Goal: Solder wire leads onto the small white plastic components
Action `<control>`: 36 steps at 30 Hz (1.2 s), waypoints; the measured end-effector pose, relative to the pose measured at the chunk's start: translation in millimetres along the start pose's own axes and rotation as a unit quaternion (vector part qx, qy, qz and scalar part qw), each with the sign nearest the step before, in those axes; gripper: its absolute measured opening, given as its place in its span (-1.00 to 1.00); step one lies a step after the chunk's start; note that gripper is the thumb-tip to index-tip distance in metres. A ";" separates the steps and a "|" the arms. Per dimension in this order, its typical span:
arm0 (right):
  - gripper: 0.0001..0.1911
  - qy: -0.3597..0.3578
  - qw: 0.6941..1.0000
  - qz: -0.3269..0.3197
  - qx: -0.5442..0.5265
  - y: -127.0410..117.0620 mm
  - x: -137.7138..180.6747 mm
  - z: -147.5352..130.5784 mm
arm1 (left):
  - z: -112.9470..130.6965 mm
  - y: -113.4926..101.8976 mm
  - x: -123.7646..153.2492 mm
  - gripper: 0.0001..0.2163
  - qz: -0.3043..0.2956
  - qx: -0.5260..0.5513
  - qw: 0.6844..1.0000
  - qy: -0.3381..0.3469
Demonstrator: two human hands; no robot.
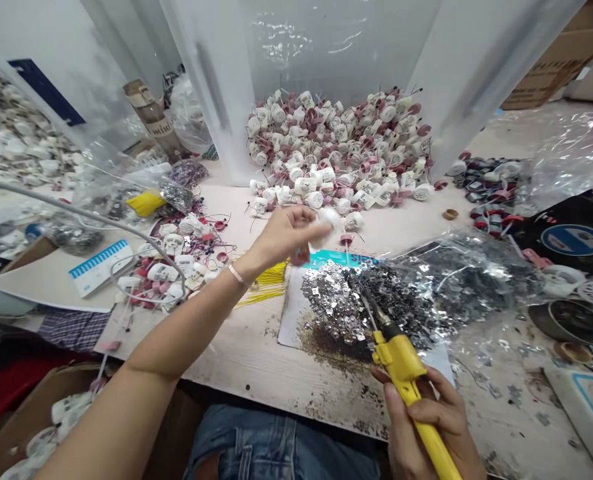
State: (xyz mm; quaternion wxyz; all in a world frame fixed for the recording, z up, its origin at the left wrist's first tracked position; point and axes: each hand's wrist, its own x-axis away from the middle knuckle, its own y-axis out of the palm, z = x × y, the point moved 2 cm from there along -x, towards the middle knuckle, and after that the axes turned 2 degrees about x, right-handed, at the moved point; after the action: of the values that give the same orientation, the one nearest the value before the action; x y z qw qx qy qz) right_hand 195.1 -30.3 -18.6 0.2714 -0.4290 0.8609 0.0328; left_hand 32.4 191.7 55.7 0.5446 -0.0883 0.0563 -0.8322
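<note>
My right hand (431, 423) is wrapped round a yellow soldering iron (401, 363), whose dark tip points at a pile of small shiny metal pieces (334, 300). Stretched forward over the table, my left hand (294, 233) pinches a white plastic part (330, 220), blurred by motion, near the front of a large heap of white and pink parts with wires (321, 150). Beneath that hand lie thin yellow wires (271, 280). Darker metal pieces (401, 297) adjoin the shiny pile.
More white and pink parts (169, 267) lie left of my forearm, crossed by a grey cable (91, 210). A clear plastic bag (476, 280) spreads at right, near a black round object (571, 230). At lower left is a cardboard box (21, 427) of white parts. A bottle (154, 120) stands behind.
</note>
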 end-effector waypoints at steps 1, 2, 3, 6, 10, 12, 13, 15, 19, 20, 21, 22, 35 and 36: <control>-0.74 0.023 0.999 0.006 -0.024 3.1 1.0 0.1 | 1.5 5.2 21.6 -0.76 -0.059 -0.049 0.996 -0.040; -0.74 0.043 0.998 0.012 -0.043 7.5 2.3 0.1 | 1.9 10.6 42.5 -0.75 -0.096 -0.102 0.988 -0.057; -0.74 0.059 0.997 0.012 -0.054 13.0 3.9 -0.2 | 1.0 16.0 61.5 -0.76 -0.118 -0.159 0.979 -0.059; -0.74 0.069 0.996 -0.033 -0.045 32.4 7.3 -2.3 | -10.8 28.3 103.4 -0.80 -0.133 -0.272 0.952 -0.039; -0.79 0.057 0.994 -0.090 0.019 47.1 8.0 -3.8 | -32.7 28.3 127.6 -0.74 -0.170 -0.291 0.941 -0.015; -0.81 0.054 0.993 -0.092 0.044 47.8 8.4 -3.2 | -40.4 25.1 133.2 -0.63 -0.200 -0.261 0.944 -0.024; -0.81 0.053 0.993 -0.090 0.052 47.3 9.1 -2.6 | -43.3 24.2 135.4 -0.58 -0.209 -0.247 0.946 -0.032; -0.82 0.050 0.992 -0.099 0.055 46.4 11.7 -0.7 | -47.8 24.5 139.4 -0.57 -0.206 -0.237 0.949 -0.040; -0.77 0.051 0.988 -0.148 0.009 45.9 20.0 4.3 | -55.7 29.4 145.5 -0.65 -0.159 -0.242 0.957 -0.030; -0.76 0.049 0.987 -0.155 0.003 45.9 21.8 5.3 | -57.8 30.0 146.3 -0.64 -0.150 -0.235 0.960 -0.031; -0.76 0.046 0.986 -0.160 0.002 45.8 23.2 6.1 | -59.7 30.4 146.9 -0.61 -0.148 -0.228 0.962 -0.032; -0.75 0.045 0.986 -0.161 0.003 45.8 24.2 6.9 | -61.2 30.5 147.2 -0.57 -0.152 -0.224 0.962 -0.029; -0.74 0.143 0.984 -0.106 0.014 49.2 30.8 11.3 | -57.5 34.1 154.4 -0.68 -0.183 -0.319 0.929 -0.049; -0.75 0.156 0.982 -0.103 0.014 50.9 31.5 11.2 | -58.6 36.0 155.4 -0.53 -0.176 -0.305 0.935 -0.053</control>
State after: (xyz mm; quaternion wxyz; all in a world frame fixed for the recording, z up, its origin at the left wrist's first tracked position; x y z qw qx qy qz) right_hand 146.3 -17.8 -52.8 0.1420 -0.5114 0.8442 -0.0750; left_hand -8.4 34.8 4.8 0.3382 -0.3020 0.2619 -0.8520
